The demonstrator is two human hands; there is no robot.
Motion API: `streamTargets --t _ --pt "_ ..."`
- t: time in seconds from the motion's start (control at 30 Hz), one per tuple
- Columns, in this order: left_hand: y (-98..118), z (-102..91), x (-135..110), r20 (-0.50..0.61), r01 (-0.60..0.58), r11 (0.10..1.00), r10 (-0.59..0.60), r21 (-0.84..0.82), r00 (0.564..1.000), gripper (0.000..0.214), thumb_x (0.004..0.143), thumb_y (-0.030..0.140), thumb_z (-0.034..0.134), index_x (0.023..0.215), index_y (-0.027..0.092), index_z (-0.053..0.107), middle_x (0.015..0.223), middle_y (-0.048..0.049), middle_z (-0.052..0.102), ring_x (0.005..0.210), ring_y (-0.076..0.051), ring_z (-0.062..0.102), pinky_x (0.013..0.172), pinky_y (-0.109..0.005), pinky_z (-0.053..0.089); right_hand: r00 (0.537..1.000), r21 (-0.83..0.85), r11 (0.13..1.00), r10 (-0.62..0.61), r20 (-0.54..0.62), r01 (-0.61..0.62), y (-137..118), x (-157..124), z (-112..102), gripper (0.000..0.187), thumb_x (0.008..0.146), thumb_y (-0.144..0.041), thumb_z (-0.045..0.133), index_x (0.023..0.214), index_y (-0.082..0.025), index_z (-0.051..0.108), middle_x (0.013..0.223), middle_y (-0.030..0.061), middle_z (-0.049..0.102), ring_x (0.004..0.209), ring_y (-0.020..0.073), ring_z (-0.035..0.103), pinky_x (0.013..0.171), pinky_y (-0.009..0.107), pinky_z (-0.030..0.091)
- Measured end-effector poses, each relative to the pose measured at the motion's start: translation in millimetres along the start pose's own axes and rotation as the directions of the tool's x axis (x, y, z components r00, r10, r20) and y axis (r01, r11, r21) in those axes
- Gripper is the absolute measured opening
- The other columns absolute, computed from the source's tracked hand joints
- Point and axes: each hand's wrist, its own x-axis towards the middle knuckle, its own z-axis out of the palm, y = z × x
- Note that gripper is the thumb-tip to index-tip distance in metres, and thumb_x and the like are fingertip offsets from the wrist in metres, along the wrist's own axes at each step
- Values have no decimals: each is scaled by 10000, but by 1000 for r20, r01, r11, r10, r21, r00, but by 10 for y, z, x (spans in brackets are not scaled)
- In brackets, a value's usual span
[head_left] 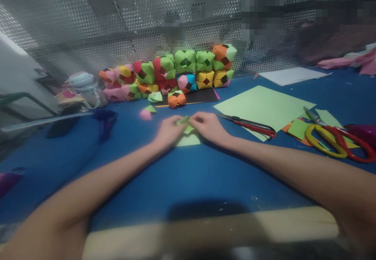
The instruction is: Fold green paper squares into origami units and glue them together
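Observation:
Both hands meet over the middle of the blue table. My left hand pinches the left side of a small folded piece of light green paper. From the other side my right hand grips the same folded paper, thumb and fingers pressed together. Beneath it lies a flat light green paper square, partly covered by the hands. A small orange and green folded paper ball sits just beyond the hands. Closest to my right hand are the red-and-black-handled scissors.
Stacked colourful paper cubes line the back by a perforated metal screen. A large green sheet lies right of centre. Farther right are scissors with yellow and red handles. A dark blue object stands at the left.

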Motion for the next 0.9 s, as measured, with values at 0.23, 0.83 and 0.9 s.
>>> streamTargets --t 0.23,0.83,0.9 --pt "-23 -13 14 48 -20 1000 20 20 999 225 732 326 598 840 174 723 732 -39 667 624 -134 542 525 -236 413 999 -8 1000 -4 -52 3 27 2 7 118 755 -153 589 678 -169 678 707 26 689 651 148 598 643 279 455" --pt "54 13 -27 -28 -37 996 34 -82 999 244 694 277 653 899 155 705 858 -58 687 727 -143 597 690 -292 509 999 -52 999 3 -34 -5 10 -2 1 124 757 -165 585 665 -157 668 689 32 684 635 143 584 625 261 420" --pt "80 13 -35 -42 -45 997 43 -54 998 215 683 283 664 847 149 702 823 -53 681 729 -148 594 689 -294 508 1000 -53 999 -13 -27 12 3 -5 1 134 750 -170 587 638 -157 660 672 27 675 630 139 575 626 258 412"
